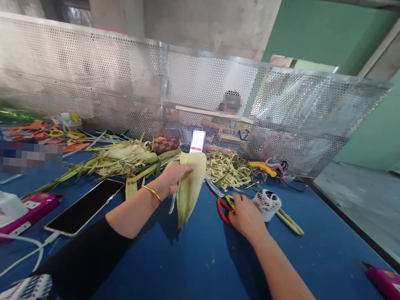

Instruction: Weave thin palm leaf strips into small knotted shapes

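Note:
My left hand [172, 176] is closed around a bundle of pale green corn husk [190, 186], holding it upright above the blue table [189, 270]. A gold bangle sits on that wrist. My right hand [247, 216] rests palm down on the table, fingers curled over the red and yellow handles of scissors [223, 204]. A spool of white string [267, 203] stands just right of that hand. Whether the right hand grips the scissors I cannot tell.
A pile of husks and stalks [125, 160] and shredded strips [229, 170] lie behind. A phone [85, 206] lies at left by a pink power strip [23, 211] with a white charger. A perforated metal screen [204, 99] stands behind, people beyond it. Another pink strip [391, 287] lies at right.

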The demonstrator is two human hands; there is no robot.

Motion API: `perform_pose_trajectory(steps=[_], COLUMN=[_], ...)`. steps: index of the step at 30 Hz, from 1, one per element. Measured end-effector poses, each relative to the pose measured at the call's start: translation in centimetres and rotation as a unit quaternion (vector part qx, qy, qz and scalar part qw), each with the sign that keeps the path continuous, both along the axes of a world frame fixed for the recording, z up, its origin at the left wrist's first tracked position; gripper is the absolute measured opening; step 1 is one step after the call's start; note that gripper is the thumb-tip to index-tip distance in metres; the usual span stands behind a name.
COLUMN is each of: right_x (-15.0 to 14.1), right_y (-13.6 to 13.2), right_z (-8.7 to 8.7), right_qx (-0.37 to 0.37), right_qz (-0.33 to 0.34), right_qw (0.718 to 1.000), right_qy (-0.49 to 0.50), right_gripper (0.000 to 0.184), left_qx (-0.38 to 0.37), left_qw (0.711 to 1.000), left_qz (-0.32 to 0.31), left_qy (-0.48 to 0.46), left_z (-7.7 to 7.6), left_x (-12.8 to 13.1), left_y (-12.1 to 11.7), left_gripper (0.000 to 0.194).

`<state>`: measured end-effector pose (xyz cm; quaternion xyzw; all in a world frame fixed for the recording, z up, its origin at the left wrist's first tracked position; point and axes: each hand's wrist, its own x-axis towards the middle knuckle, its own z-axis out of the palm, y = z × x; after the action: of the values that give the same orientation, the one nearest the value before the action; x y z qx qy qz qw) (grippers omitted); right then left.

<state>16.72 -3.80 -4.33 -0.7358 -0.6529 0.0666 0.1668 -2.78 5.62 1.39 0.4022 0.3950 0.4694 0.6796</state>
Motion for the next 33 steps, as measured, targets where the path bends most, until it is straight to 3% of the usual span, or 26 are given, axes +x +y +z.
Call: perform_pose_trajectory(steps=[5,9,11,14,17,19,24,28,33], right_x=[1.1,1.1,1.1,0.9,0.6,0.4,0.0,0.0,-0.4], right_y=[0.8,0.7,0.7,0.8,0.7,0.6,0.4,0.1,-0.7], right_z=[-0.7,-1.1,-1.1,-0.8,0.0,0.5,0.4,0.1,1.2], right_qx=[-0.006,-0.003,0.013,0.065,0.086,0.075,0.092,0.063,0.024], right_qz=[0.01,0.016,0.008,-0.019,-0.012,0.007,0.076,0.109,0.149], right_qw=[0.997,0.997,0.999,0.985,0.928,0.894,0.882,0.857,0.851], right_qy=[-0.077,-0.08,-0.029,0.156,0.361,0.441,0.455,0.499,0.503], right_gripper=[0.049,0.064,0.068,0.057,0.06,0.067,0.058,0.053,0.047], left_qx=[0.016,0.038,0.043,0.052,0.061,0.067,0.069,0.074,0.08], left_qw=[0.994,0.991,0.99,0.989,0.987,0.985,0.982,0.982,0.982], left_qz=[-0.083,-0.103,-0.106,-0.105,-0.104,-0.104,-0.093,-0.096,-0.107], left_qy=[0.062,0.081,0.082,0.092,0.11,0.119,0.147,0.145,0.132], left_z=[0.0,0.1,0.4,0.7,0.9,1.0,1.2,1.3,1.0], left_x=[-0.5,-1.0,-1.3,-1.7,-2.0,-2.1,-2.4,-2.7,-2.7], left_y=[-0.6,-0.5,-0.4,-0.4,-0.3,-0.3,0.1,0.3,0.4], left_gripper=[0.02,0.024,0.025,0.022,0.02,0.019,0.014,0.014,0.019])
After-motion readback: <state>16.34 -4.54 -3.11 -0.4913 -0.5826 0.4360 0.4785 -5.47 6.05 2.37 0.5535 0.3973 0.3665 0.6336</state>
